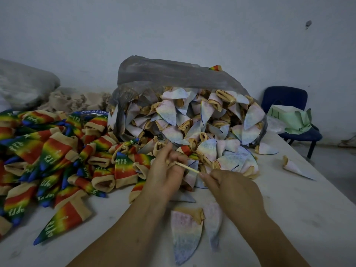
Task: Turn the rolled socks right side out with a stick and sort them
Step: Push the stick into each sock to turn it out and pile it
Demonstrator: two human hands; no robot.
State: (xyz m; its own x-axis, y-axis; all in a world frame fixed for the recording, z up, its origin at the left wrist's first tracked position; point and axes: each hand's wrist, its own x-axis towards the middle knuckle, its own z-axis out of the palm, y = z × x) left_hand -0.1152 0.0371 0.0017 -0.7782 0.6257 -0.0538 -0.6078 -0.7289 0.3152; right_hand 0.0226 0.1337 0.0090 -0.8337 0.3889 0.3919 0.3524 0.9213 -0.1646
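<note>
Nearest on the surface lie two pale socks, inside out and not yet turned. Just beyond them the left hand curls round the held sock, pale cloth hanging under its fingers. The right hand pinches the near end of the stick, whose tip sits at the left fingers. The step in hand looks like pushing the stick into the sock; next the right hand likely drives forward as the left peels cloth back. Further left lies the rainbow pile of turned socks; behind, the plastic bag spills pale ones.
</note>
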